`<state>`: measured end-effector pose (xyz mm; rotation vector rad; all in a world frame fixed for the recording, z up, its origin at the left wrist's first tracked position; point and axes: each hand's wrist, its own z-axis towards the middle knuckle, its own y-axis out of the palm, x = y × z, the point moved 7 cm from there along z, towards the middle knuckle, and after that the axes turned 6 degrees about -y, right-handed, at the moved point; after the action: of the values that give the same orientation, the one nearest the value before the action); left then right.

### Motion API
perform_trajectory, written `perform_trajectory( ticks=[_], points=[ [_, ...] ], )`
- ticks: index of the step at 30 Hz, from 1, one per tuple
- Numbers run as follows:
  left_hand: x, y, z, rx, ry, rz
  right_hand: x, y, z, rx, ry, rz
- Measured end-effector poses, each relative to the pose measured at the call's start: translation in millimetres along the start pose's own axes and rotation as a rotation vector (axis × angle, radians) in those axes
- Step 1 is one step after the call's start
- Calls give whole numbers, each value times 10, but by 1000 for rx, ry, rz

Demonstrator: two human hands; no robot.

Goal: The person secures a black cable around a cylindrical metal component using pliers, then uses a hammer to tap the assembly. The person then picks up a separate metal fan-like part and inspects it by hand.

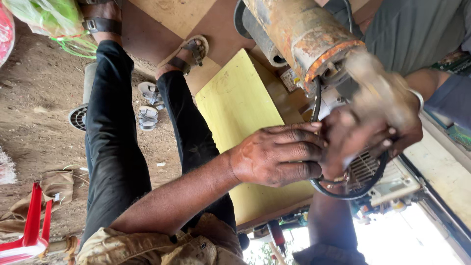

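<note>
A rusty orange motor housing (304, 34) lies across the top, its open end pointing down and to the right. A black cable (343, 195) loops from that end. My left hand (277, 154) lies with flat, extended fingers against the cable and against my right hand. My right hand (348, 140) is curled tight around the cable at the motor's end, above a finned metal part (365, 169). Another person's hand (392, 105), wearing a bracelet, is blurred with motion right at the motor's end.
A yellow board (235, 108) lies under the work. My legs in black trousers (113, 147) stretch to sandalled feet (189, 51). On the dirt ground are a round grille (78, 118), spare sandals (147, 105) and a red plastic stool (29, 230). The other person's grey shirt (412, 29) fills the top right.
</note>
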<state>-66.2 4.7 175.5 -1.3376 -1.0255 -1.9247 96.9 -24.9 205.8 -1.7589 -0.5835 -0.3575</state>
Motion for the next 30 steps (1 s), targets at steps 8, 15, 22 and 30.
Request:
perform_trajectory(
  ticks=[8, 15, 22, 30],
  points=[
    [-6, -52, 18, -10, 10, -33, -51, 19, -4, -196, 97, -15],
    [21, -70, 34, -29, 11, 2, -203, -132, 23, -62, -193, -95],
    [-363, -83, -135, 221, -343, -49, -125, 302, -773, 132, 734, 1431],
    [-1113, 1, -26, 366, -585, -115, -214, 416, -1059, 78, 848, 1387]
  ],
)
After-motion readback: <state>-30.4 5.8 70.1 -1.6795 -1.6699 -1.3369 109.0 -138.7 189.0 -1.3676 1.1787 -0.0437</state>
